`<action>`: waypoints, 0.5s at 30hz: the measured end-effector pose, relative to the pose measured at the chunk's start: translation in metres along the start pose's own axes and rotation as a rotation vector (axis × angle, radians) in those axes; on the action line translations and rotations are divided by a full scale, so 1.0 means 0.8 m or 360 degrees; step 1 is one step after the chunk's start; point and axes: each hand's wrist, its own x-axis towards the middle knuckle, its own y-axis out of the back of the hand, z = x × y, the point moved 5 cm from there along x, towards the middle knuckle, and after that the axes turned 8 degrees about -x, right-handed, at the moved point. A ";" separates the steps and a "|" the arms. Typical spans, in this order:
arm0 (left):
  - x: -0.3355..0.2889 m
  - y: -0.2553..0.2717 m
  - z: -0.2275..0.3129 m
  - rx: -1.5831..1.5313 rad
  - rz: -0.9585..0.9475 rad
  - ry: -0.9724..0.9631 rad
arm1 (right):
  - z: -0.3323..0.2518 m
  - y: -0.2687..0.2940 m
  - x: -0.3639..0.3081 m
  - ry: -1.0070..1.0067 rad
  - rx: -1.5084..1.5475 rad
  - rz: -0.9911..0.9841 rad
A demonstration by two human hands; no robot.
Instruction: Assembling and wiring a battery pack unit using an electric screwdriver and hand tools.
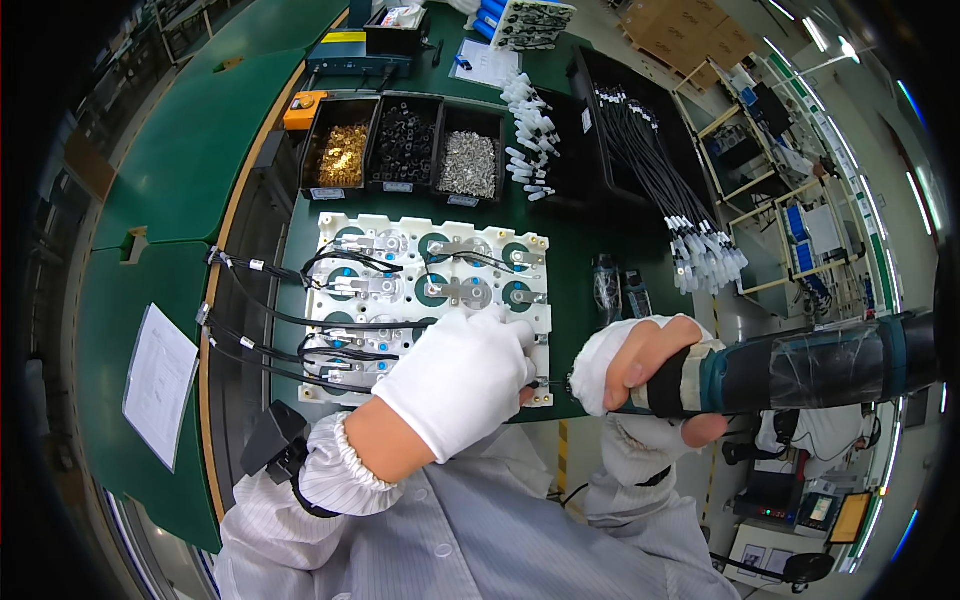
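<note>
The right hand (640,365) is wrapped round a power screwdriver (800,370), its bit (557,383) aimed leftward. The left hand (455,375) curls over the white block (530,325) on the green bench (600,240); what it pinches cannot be told. Tilting the driver could slip the bit into the left hand; leaning could strain the black cables (285,271). Beyond stand bins (398,187).

Light tubes (815,35) glare at upper right, and straight lines bow toward blackened corners.
</note>
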 end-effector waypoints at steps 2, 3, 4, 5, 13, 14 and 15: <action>0.001 -0.004 0.001 0.0071 -0.0006 0.0045 | 0.003 -0.001 0.000 -0.0009 -0.0021 0.0003; 0.002 -0.006 0.001 0.0143 -0.0010 0.0092 | 0.005 -0.001 0.000 -0.0017 -0.0041 0.0003; 0.004 -0.007 0.003 0.0144 -0.0012 0.0090 | 0.004 -0.002 0.000 -0.0015 -0.0043 0.0005; 0.005 -0.007 0.005 0.0160 -0.0002 0.0071 | 0.005 -0.002 0.000 -0.0042 -0.0068 -0.0001; 0.010 -0.007 0.009 -0.0041 -0.0054 0.0089 | 0.008 -0.014 0.001 -0.0122 -0.0271 0.0010; 0.010 -0.006 0.010 -0.0061 -0.0111 0.0108 | 0.009 -0.015 0.002 -0.0068 -0.0278 -0.0081; 0.009 -0.006 0.011 -0.0081 -0.0167 0.0130 | 0.009 -0.018 0.003 -0.0166 -0.0261 -0.0013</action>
